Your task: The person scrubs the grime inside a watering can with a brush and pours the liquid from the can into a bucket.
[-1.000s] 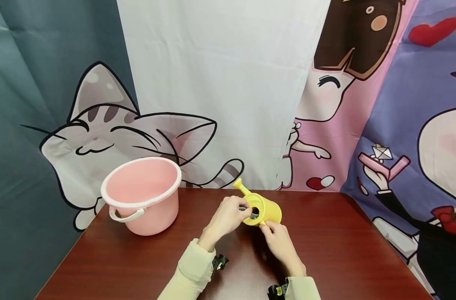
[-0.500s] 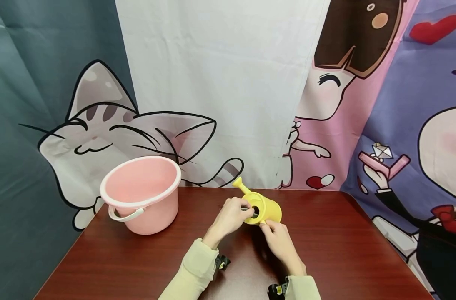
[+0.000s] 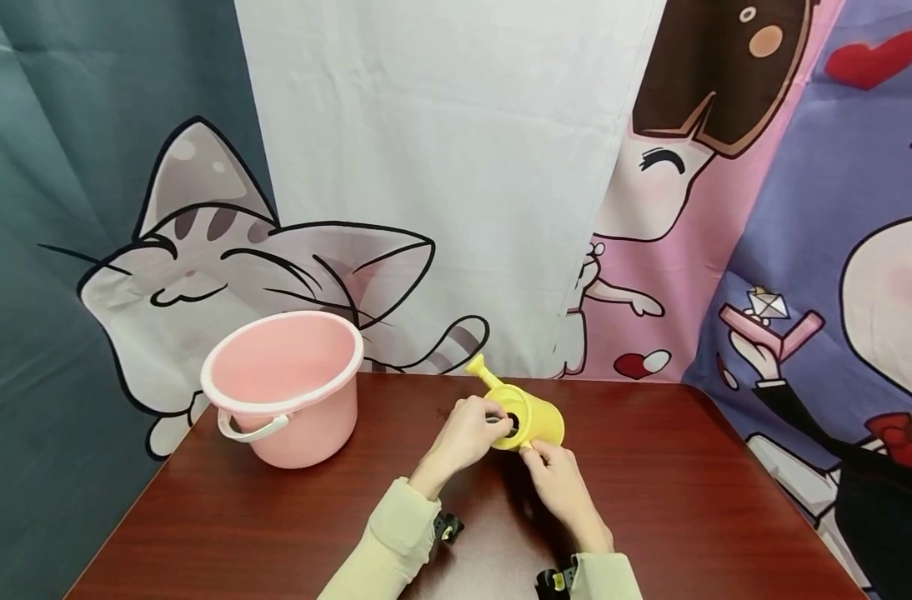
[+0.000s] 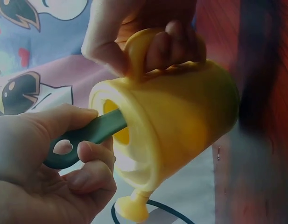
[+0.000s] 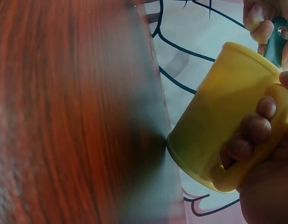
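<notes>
My right hand (image 3: 557, 487) grips a yellow watering can (image 3: 544, 422) by its handle, fingers curled through the loop. The can is tipped on its side above the table, its mouth turned left and its spout (image 4: 133, 208) pointing away from me. At the mouth, my left hand (image 3: 465, 435) pinches a flat dark green handle (image 4: 101, 128) between thumb and fingers. That handle has a hole near its outer end, and its other end runs into the can's opening. What sits on the inner end is hidden inside the can.
A pink bucket (image 3: 306, 429) with a white carrying handle (image 3: 257, 432) stands at the back left of the dark red wooden table (image 3: 673, 500). Printed cloth (image 3: 456, 167) hangs behind the table's far edge.
My left hand has shifted slightly right, towards the can, and less of the green handle shows outside the mouth. My right hand and the can stay almost where they were.
</notes>
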### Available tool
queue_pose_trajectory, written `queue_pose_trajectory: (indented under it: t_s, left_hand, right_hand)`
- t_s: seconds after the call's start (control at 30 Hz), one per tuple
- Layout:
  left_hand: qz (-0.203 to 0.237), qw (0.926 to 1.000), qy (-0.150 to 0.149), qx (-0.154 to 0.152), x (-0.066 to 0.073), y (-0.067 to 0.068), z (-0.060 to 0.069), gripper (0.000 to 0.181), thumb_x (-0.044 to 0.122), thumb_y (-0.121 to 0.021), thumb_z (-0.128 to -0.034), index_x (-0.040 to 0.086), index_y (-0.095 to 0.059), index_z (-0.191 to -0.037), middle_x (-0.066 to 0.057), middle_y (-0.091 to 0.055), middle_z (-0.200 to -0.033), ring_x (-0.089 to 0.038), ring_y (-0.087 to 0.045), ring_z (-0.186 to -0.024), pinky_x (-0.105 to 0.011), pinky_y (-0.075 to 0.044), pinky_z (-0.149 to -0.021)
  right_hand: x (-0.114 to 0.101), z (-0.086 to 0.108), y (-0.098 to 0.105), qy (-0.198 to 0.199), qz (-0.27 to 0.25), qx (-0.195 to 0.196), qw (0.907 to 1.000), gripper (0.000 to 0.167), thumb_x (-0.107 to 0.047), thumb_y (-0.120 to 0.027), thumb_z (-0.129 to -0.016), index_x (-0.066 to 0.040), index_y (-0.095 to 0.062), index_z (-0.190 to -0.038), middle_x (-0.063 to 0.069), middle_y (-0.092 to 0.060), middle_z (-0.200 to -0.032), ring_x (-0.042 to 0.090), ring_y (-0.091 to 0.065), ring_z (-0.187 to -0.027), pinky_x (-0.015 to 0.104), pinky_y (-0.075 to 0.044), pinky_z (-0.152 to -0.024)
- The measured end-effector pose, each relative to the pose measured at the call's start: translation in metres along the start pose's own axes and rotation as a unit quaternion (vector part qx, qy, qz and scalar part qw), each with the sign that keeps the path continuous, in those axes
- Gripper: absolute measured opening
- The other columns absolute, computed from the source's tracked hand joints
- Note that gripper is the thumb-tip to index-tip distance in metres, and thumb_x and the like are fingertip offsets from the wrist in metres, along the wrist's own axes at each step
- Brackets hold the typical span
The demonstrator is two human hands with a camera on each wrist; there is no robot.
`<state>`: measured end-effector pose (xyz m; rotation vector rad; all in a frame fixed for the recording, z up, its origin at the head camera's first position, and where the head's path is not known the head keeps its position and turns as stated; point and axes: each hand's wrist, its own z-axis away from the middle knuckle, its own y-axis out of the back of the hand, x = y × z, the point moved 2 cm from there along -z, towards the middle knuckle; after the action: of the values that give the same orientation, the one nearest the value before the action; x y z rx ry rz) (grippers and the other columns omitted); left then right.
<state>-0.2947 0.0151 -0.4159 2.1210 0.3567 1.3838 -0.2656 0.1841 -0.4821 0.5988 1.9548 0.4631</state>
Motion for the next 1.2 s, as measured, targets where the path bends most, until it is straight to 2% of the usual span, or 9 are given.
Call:
queue_pose_trajectory:
  t_s: [0.27, 0.47, 0.67, 0.8, 1.0, 1.2]
  left_hand:
    - [0.005, 1.0000, 0.005, -0.001, 0.004, 0.011, 0.003, 0.009, 0.016, -0.070, -0.0865, 0.014, -0.074, -0.079, 0.011, -0.060, -0.069, -0.006, -0.050, -0.062, -0.023, -0.043, -0.058]
    - [0.012, 0.9996, 0.022, -0.010, 0.008, 0.023, 0.007, 0.010, 0.018, -0.068, -0.0875, 0.014, -0.076, -0.084, 0.009, -0.060, -0.068, -0.007, -0.043, -0.051, -0.023, -0.038, -0.051]
    - [0.016, 0.9994, 0.027, -0.013, 0.009, 0.028, 0.006, 0.009, 0.017, -0.068, -0.0873, 0.012, -0.076, -0.087, 0.009, -0.061, -0.071, -0.007, -0.043, -0.051, -0.022, -0.037, -0.050]
    - [0.011, 0.9996, 0.024, -0.011, 0.008, 0.024, 0.004, 0.009, 0.018, -0.068, -0.0869, 0.013, -0.076, -0.085, 0.009, -0.062, -0.070, -0.007, -0.045, -0.054, -0.023, -0.039, -0.053]
    - [0.008, 0.9998, 0.020, -0.003, 0.004, 0.012, 0.001, 0.009, 0.019, -0.070, -0.0864, 0.016, -0.075, -0.080, 0.011, -0.063, -0.072, -0.008, -0.053, -0.067, -0.024, -0.045, -0.062]
    - [0.006, 0.9997, 0.023, 0.002, -0.002, 0.001, 0.000, 0.009, 0.019, -0.071, -0.0861, 0.016, -0.074, -0.078, 0.012, -0.062, -0.071, -0.008, -0.053, -0.068, -0.024, -0.045, -0.061]
  right_hand:
    - [0.000, 0.001, 0.001, -0.015, -0.008, -0.006, 0.9998, 0.040, -0.008, -0.060, -0.091, -0.018, -0.039, -0.058, -0.012, -0.029, -0.057, 0.005, -0.032, -0.053, 0.023, -0.029, -0.051]
    - [0.000, 0.001, 0.000, -0.018, -0.015, -0.006, 0.9997, 0.041, -0.008, -0.060, -0.090, -0.018, -0.038, -0.058, -0.012, -0.028, -0.057, 0.004, -0.031, -0.054, 0.023, -0.028, -0.051]
    - [0.001, 0.000, 0.001, -0.012, -0.020, -0.005, 0.9997, 0.040, -0.009, -0.060, -0.091, -0.018, -0.038, -0.058, -0.013, -0.028, -0.057, 0.004, -0.032, -0.054, 0.023, -0.029, -0.051]
    - [0.002, 0.000, 0.001, -0.013, -0.015, -0.002, 0.9998, 0.040, -0.009, -0.060, -0.090, -0.018, -0.038, -0.058, -0.013, -0.028, -0.057, 0.005, -0.032, -0.054, 0.023, -0.029, -0.051]
    - [0.003, 0.000, 0.001, -0.011, -0.013, 0.003, 0.9999, 0.041, -0.010, -0.060, -0.090, -0.019, -0.038, -0.058, -0.013, -0.028, -0.057, 0.005, -0.032, -0.054, 0.023, -0.030, -0.050]
    - [0.002, 0.001, -0.001, 0.000, -0.013, 0.003, 0.9999, 0.040, -0.009, -0.060, -0.090, -0.018, -0.038, -0.058, -0.013, -0.028, -0.057, 0.004, -0.032, -0.054, 0.023, -0.030, -0.050]
